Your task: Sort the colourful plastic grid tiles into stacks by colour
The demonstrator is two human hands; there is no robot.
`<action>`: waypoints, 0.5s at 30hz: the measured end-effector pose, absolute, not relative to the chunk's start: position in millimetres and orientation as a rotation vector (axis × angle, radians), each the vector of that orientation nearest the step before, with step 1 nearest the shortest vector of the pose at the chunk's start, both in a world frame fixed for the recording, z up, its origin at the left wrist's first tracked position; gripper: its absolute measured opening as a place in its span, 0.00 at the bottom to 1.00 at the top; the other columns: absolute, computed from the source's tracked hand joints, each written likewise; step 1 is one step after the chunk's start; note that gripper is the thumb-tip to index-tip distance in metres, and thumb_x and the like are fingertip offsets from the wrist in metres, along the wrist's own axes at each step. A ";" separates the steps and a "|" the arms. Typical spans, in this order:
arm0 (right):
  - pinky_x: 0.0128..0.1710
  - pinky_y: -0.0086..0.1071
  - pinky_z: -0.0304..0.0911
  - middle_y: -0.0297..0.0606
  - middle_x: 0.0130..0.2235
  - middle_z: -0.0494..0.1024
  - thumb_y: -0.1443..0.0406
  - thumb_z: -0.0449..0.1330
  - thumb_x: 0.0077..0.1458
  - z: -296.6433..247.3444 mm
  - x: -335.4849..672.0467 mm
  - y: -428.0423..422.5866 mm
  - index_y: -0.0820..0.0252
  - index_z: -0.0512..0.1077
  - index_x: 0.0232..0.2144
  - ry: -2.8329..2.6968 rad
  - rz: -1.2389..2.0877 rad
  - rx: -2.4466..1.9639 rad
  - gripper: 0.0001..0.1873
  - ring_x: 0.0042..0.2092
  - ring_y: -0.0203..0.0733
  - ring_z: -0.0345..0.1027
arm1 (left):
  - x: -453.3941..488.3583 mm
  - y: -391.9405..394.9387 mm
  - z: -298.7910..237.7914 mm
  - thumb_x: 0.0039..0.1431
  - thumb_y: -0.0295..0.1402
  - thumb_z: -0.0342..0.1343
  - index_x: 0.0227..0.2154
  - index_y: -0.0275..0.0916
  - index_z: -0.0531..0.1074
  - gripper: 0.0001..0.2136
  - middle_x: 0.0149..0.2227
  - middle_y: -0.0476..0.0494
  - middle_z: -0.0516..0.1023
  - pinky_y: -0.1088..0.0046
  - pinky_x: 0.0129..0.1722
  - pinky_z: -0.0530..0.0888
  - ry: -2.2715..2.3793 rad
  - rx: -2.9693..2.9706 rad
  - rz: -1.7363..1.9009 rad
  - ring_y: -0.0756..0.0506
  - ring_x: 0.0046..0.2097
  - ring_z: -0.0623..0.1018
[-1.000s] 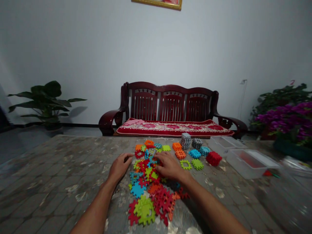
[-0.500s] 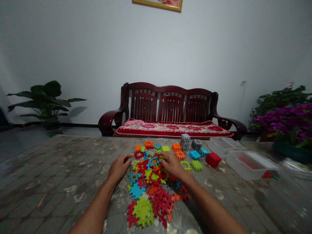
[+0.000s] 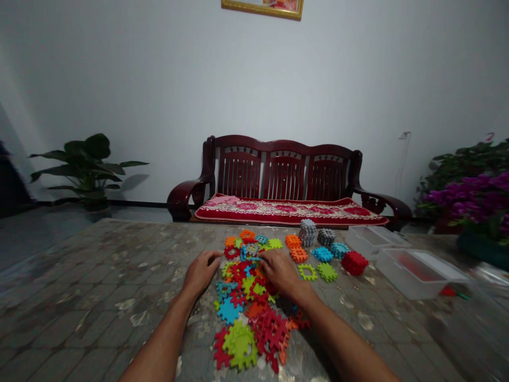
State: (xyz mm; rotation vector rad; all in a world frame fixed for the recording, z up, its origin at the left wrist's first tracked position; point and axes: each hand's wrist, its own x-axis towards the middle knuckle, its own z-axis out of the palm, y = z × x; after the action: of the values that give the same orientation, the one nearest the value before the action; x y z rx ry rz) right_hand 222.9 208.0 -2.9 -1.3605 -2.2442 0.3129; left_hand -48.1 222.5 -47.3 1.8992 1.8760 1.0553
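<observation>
A loose pile of toothed plastic interlocking tiles [image 3: 238, 309] in red, green, blue and orange lies between my forearms. My right hand [image 3: 280, 269] is over the pile's right side, with thumb and fingers closed on a blue interlocking tile [image 3: 253, 259]. That tile shows almost edge-on, and my fingers cover part of it. At the pile's left edge, my left hand [image 3: 201, 273] rests on the table, thumb and fingers apart, holding nothing. A red tile with a round hole [image 3: 230, 252] lies close to its fingertips.
Right of the pile stand sorted tiles: a grey stack [image 3: 307, 232], a dark grey stack [image 3: 326, 236], orange [image 3: 298, 254], blue [image 3: 322, 254], red [image 3: 354, 263] and green ones [image 3: 327, 272]. Clear plastic boxes [image 3: 417, 273] sit farther right. Behind the table [image 3: 131, 276] is a wooden bench [image 3: 282, 170].
My right hand has closed on the blue tile and tipped it from nearly flat to edge-on. My left hand stays beside the pile. The whole view has shifted slightly.
</observation>
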 end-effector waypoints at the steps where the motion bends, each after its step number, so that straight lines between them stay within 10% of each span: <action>1: 0.54 0.34 0.62 0.40 0.49 0.82 0.65 0.54 0.64 -0.7 225.4 208.3 0.54 0.78 0.47 -2.184 0.342 -1.356 0.15 0.52 0.44 0.72 | -47.9 222.3 -47.2 0.56 0.37 0.50 0.40 0.40 0.80 0.15 0.44 0.42 0.83 0.66 0.51 0.74 1.876 1.896 1.052 0.42 0.46 0.80; 15: 0.50 0.37 0.68 0.42 0.48 0.82 0.64 0.57 0.56 -3.6 272.1 220.7 0.60 0.79 0.48 -1.969 0.596 -1.352 0.19 0.46 0.45 0.75 | -50.4 225.3 -52.3 0.56 0.37 0.51 0.40 0.41 0.80 0.16 0.45 0.43 0.83 0.65 0.51 0.74 1.880 1.898 1.060 0.42 0.46 0.80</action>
State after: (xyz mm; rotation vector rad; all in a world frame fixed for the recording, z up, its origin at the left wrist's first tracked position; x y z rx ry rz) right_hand 272.1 220.7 -3.6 -1.3522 -1.9692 0.5961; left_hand -50.4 225.3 -52.3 1.8981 1.8800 1.0605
